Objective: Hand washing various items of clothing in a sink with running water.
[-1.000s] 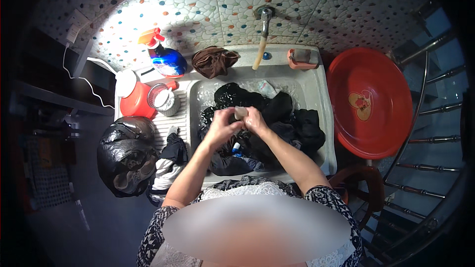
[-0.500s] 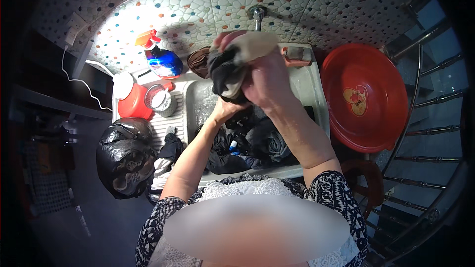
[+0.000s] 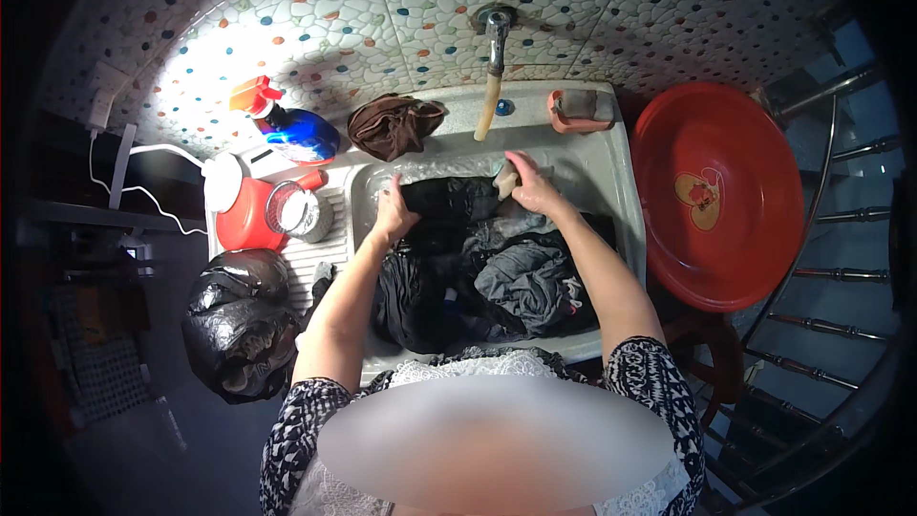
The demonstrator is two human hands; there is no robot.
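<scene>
Over the sink (image 3: 628, 229), a black cloth with a beige end (image 3: 454, 197) stretches low between my two hands. My left hand (image 3: 392, 217) has hold of its left end, thumb raised along the edge, the other fingers partly hidden. At the beige end, my right hand (image 3: 535, 189) grips with thumb and fingers. Below them lie wet dark clothes, among them a grey bunched garment (image 3: 525, 277). The tap (image 3: 495, 33), with a beige hose (image 3: 489, 107) on it, hangs just beyond my hands.
A brown cloth (image 3: 394, 126) and a pinkish soap dish (image 3: 579, 112) sit on the back rim. Leftward stand a blue spray bottle (image 3: 304, 137), a red container (image 3: 250, 220), a small cup (image 3: 304, 215) and a black plastic bag (image 3: 239, 320). A red basin (image 3: 740, 239) is at right.
My hands have come down from near the tap and moved apart. The bunched cloth is now spread between them, low in the sink. The hose and brown cloth show fully.
</scene>
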